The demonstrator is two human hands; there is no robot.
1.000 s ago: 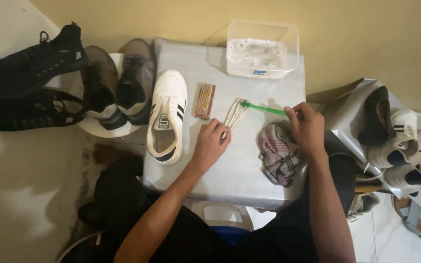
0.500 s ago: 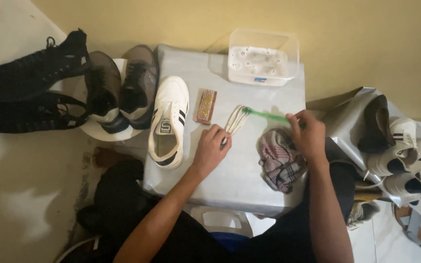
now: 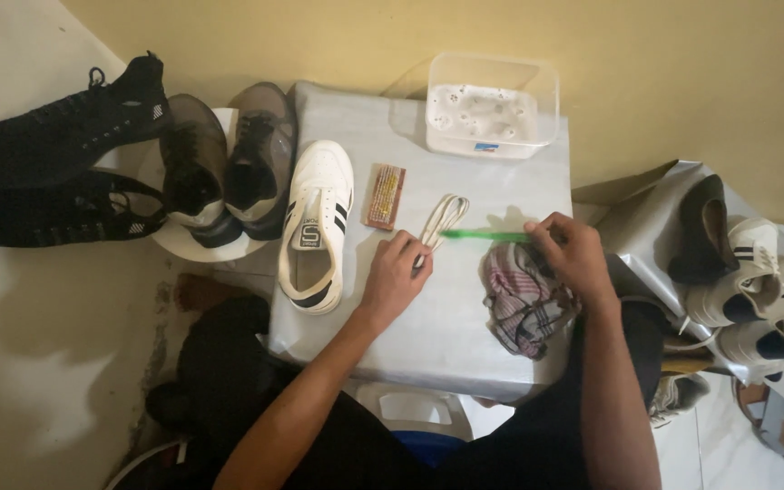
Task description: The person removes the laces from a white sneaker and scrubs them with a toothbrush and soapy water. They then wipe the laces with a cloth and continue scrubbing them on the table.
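The right hand [image 3: 573, 254] grips a green toothbrush [image 3: 487, 236]. The left hand [image 3: 396, 277], seemingly curled, pins white laces [image 3: 442, 218] on the bench [image 3: 428, 327].

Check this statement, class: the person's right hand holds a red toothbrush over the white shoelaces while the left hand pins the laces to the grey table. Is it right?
Not quite. The head view shows the toothbrush is green, not red. The rest stands: the right hand holds it over the white shoelaces, and the left hand pins the laces to the grey table.
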